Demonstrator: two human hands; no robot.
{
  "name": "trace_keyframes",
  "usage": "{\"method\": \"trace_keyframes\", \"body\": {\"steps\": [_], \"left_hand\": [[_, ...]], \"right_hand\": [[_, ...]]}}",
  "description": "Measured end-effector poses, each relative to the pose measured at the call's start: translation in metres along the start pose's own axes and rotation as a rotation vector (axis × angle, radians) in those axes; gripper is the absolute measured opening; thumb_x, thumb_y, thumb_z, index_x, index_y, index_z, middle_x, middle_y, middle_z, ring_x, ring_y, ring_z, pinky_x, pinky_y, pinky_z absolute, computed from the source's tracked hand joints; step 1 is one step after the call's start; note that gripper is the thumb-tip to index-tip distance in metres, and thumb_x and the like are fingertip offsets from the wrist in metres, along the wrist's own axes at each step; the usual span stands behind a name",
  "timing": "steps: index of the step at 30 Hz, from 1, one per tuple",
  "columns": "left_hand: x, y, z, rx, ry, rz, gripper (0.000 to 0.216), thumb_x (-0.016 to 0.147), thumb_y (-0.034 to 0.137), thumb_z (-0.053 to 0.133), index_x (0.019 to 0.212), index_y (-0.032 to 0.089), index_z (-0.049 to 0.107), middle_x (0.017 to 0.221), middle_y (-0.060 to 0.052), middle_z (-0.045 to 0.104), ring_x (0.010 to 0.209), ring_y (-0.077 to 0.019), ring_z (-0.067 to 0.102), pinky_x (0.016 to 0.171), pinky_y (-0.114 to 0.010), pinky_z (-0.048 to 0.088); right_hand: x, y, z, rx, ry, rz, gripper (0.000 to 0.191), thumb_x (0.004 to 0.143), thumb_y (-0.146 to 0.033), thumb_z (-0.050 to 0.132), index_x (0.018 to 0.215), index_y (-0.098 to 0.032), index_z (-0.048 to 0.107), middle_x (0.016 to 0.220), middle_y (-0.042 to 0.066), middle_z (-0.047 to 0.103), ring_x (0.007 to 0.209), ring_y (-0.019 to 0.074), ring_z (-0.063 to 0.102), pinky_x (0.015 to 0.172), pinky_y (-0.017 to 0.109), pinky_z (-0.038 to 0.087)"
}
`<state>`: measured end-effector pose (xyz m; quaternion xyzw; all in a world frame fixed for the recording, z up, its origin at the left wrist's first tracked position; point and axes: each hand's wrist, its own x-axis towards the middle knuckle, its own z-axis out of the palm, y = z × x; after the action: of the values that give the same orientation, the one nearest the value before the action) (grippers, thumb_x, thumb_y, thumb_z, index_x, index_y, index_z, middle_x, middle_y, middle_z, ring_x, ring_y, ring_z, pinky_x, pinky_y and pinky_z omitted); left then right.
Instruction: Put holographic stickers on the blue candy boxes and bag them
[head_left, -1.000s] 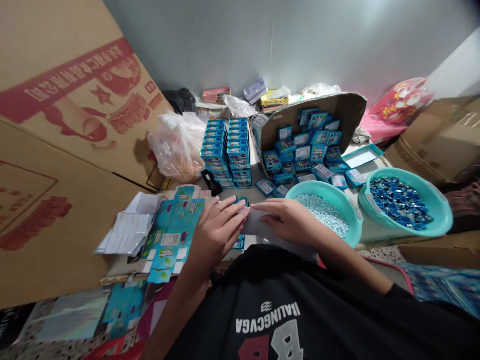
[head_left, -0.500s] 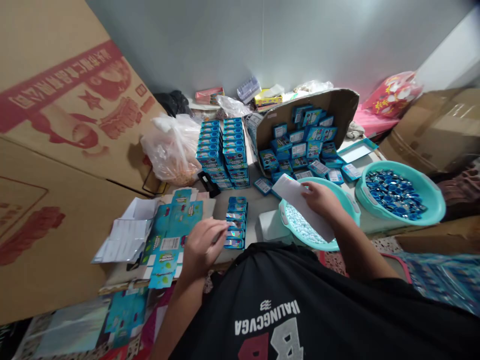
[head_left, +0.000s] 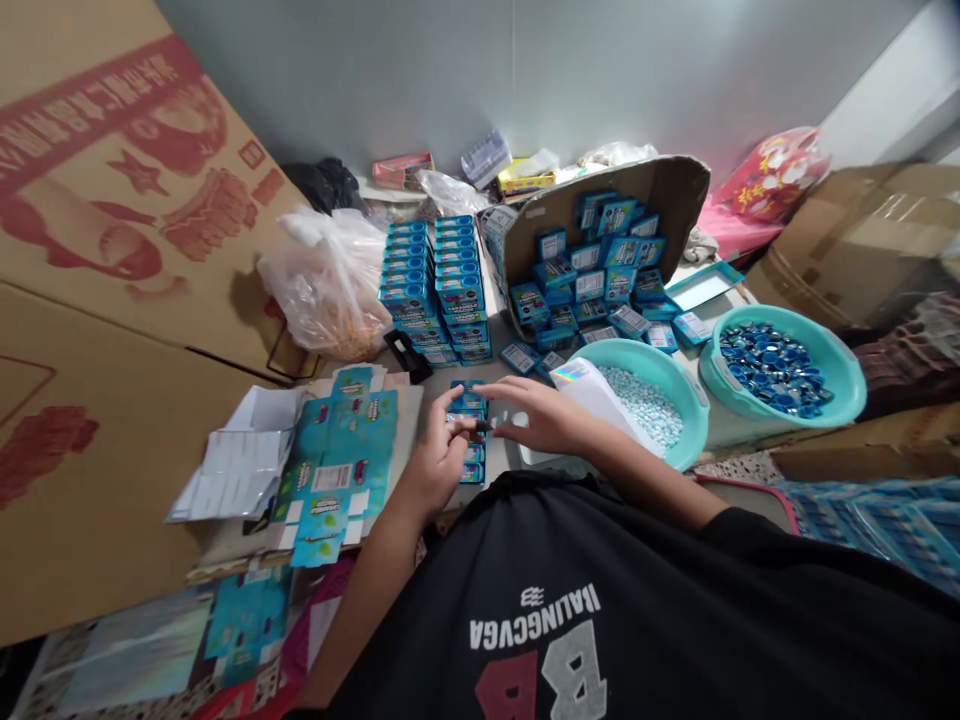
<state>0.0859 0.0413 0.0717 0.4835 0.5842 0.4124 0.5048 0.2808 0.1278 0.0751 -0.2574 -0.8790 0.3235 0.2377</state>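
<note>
While leaning over the table (head_left: pixel 724 430), has flattened blue cartons (head_left: pixel 334 470) at left, then the left hand (head_left: pixel 444 440), bent, with fingers reaching over the row of small blue boxes (head_left: pixel 472 468). Has a small dark item (head_left: pixel 484 426) at those fingertips; cannot tell whether gripped. Reaches in from the row's right side with the right hand (head_left: pixel 541 412), thumb parted from fingers; cannot tell whether holding anything. Farther right, has a white sheet (head_left: pixel 606 402) slanting across the basin of pale pieces (head_left: pixel 691 400), then the basin of shiny blue pieces (head_left: pixel 847 385).
</note>
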Motion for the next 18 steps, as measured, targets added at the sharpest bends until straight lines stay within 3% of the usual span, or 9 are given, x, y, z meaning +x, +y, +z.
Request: {"method": "trace_keyframes", "body": {"steps": [4, 8, 11, 14, 18], "left_hand": [[0.001, 0.002, -0.002, -0.058, -0.018, 0.003, 0.065, 0.078, 0.016, 0.051, 0.14, 0.021, 0.034, 0.103, -0.008, 0.07, 0.099, -0.0204, 0.067, 0.099, -0.043, 0.046], [0.005, -0.009, -0.008, -0.338, -0.001, -0.088, 0.063, 0.068, 0.013, 0.049, 0.13, 0.022, 0.039, 0.1, -0.006, 0.071, 0.09, -0.0205, 0.07, 0.094, -0.044, 0.05], [0.009, -0.024, -0.007, -0.531, 0.075, -0.212, 0.063, 0.066, 0.016, 0.054, 0.126, 0.022, 0.037, 0.091, -0.004, 0.071, 0.076, -0.0202, 0.072, 0.082, -0.042, 0.054], [0.011, -0.035, 0.004, -0.557, 0.225, -0.139, 0.064, 0.074, 0.025, 0.063, 0.131, 0.023, 0.035, 0.089, -0.002, 0.07, 0.076, -0.018, 0.071, 0.08, -0.037, 0.053], [0.012, -0.037, 0.025, -0.533, 0.121, -0.074, 0.065, 0.071, 0.042, 0.077, 0.125, 0.02, 0.047, 0.095, -0.006, 0.072, 0.09, -0.0213, 0.071, 0.089, -0.037, 0.051]], "right_hand": [[0.016, -0.005, 0.018, -0.122, -0.092, -0.074, 0.02, 0.091, -0.017, 0.058, 0.106, -0.018, 0.072, 0.088, 0.006, 0.065, 0.082, 0.0171, 0.061, 0.075, 0.028, 0.046], [0.017, -0.004, 0.025, -0.132, -0.018, -0.086, 0.022, 0.091, -0.012, 0.055, 0.099, -0.018, 0.074, 0.086, 0.007, 0.064, 0.079, 0.0163, 0.06, 0.071, 0.026, 0.044], [0.019, -0.009, 0.03, 0.035, 0.044, -0.029, 0.021, 0.089, -0.013, 0.055, 0.089, -0.019, 0.076, 0.083, 0.006, 0.066, 0.079, 0.0164, 0.061, 0.073, 0.027, 0.045], [0.024, -0.014, 0.038, 0.389, 0.234, 0.219, 0.012, 0.083, -0.026, 0.065, 0.081, -0.019, 0.075, 0.08, 0.005, 0.07, 0.076, 0.0175, 0.063, 0.071, 0.029, 0.048], [0.033, -0.013, 0.05, 0.93, 0.406, 0.64, 0.029, 0.067, -0.044, 0.078, 0.079, -0.018, 0.072, 0.074, 0.005, 0.071, 0.068, 0.0182, 0.064, 0.06, 0.029, 0.048]]}}
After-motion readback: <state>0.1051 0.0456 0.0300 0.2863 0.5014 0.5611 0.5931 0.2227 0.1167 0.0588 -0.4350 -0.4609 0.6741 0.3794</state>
